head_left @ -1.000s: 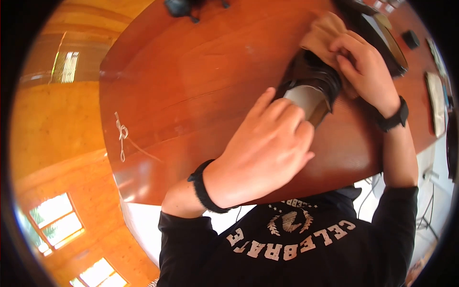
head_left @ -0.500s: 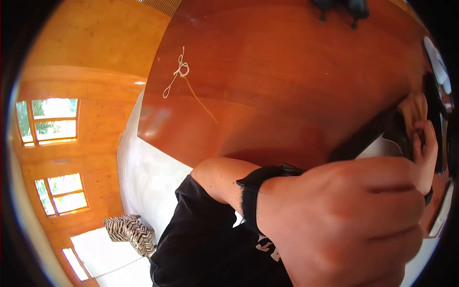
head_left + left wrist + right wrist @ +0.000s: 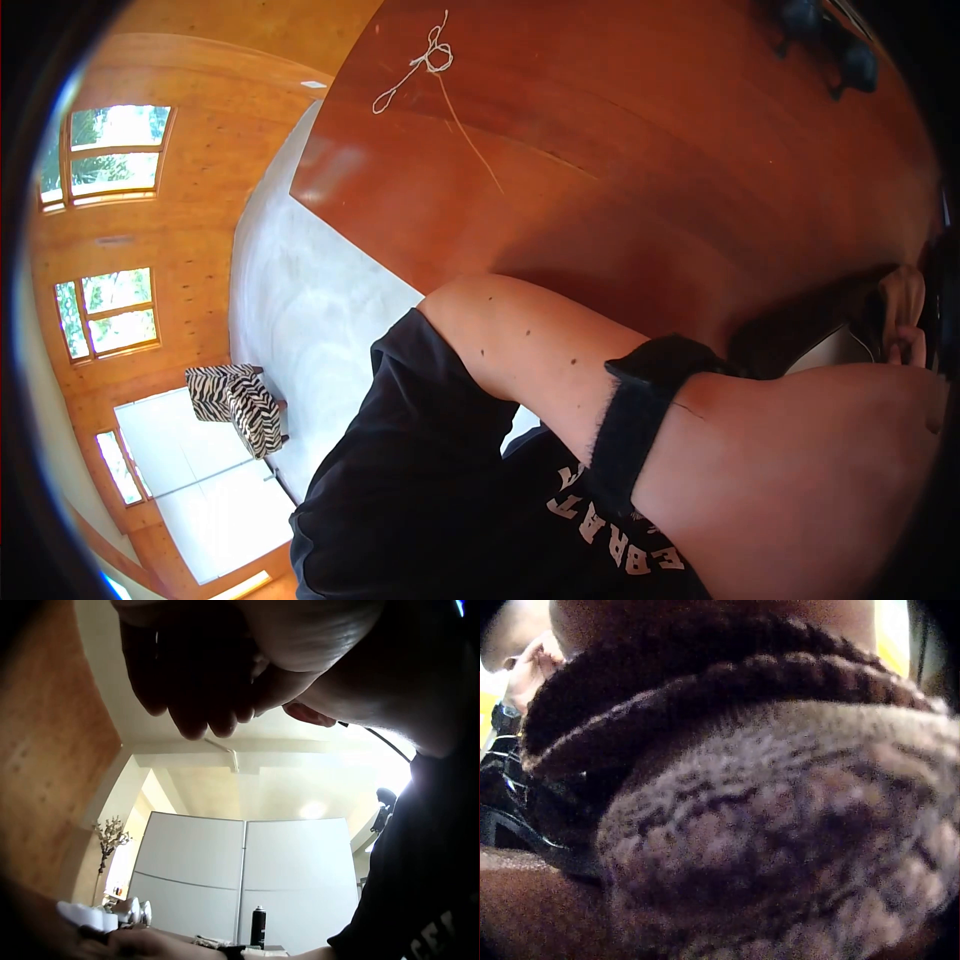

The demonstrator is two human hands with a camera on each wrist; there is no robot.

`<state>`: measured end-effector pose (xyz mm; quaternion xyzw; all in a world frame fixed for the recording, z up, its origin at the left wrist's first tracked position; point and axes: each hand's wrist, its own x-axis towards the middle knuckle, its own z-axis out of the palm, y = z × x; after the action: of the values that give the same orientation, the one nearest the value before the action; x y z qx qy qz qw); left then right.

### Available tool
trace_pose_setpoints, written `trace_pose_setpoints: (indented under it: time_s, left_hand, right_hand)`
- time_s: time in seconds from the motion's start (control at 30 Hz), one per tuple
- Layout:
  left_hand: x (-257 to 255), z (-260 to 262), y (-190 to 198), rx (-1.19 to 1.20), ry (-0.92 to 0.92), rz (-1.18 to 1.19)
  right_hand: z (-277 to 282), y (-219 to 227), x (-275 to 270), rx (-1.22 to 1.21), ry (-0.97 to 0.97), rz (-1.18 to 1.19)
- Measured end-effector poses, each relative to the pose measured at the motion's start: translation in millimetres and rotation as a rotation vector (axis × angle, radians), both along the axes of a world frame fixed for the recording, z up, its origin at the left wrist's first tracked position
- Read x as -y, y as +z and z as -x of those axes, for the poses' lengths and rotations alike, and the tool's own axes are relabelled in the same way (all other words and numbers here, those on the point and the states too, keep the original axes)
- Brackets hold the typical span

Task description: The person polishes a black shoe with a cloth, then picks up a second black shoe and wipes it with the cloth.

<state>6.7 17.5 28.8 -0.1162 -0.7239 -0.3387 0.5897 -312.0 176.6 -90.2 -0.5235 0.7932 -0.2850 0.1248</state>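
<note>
Close to the camera in the head view is the left hand [image 3: 820, 460], raised and covering the lower right. Its fingers hang loosely curled in the left wrist view [image 3: 202, 690], with nothing visible between them. The right wrist view shows this hand [image 3: 531, 675] up at the face. Far right, partly behind it, the right hand's fingers [image 3: 908, 345] hold a tan cloth [image 3: 905, 295] at the dark shoe, whose pale inside [image 3: 845, 348] shows. Blurred fuzzy material [image 3: 780, 832] fills most of the right wrist view; what it is cannot be told.
A knotted white string [image 3: 438, 58] lies on the brown table [image 3: 600, 130]. Dark objects [image 3: 850, 60] stand at its upper right. Beyond the table are a zebra-patterned chair [image 3: 235, 400] and windows. A black can [image 3: 258, 927] shows before white panels [image 3: 300, 862].
The left hand has left the shoe and come up close to the camera. The head view has swung left, so table, shoe and right hand sit further right. The right hand still holds the cloth.
</note>
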Motion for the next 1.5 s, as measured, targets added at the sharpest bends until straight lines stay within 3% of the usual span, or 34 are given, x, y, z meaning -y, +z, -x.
trace_pose_setpoints:
  time_s: [0.07,0.1,0.63,1.13,1.5]
  left_hand:
    - [-1.2,-1.4,-0.3,-0.007,0.01,-0.003]
    - [-1.8,-0.1,-0.3,-0.012,0.019,-0.003]
    - [-11.1,12.3,0.9,-0.032,0.015,0.011]
    - [8.3,-18.8,9.6,-0.047,-0.063,0.003]
    - [29.9,-17.5,16.1,0.099,-0.133,0.046]
  right_hand:
    - [10.8,-6.1,-4.9,-0.037,0.021,0.014]
    - [-35.0,25.6,27.9,-0.056,0.031,0.02]
    - [-30.8,18.3,12.4,0.101,-0.067,0.037]
    - [-71.9,36.6,35.1,0.004,-0.059,0.125]
    - [-92.7,51.1,45.5,-0.105,-0.075,0.145]
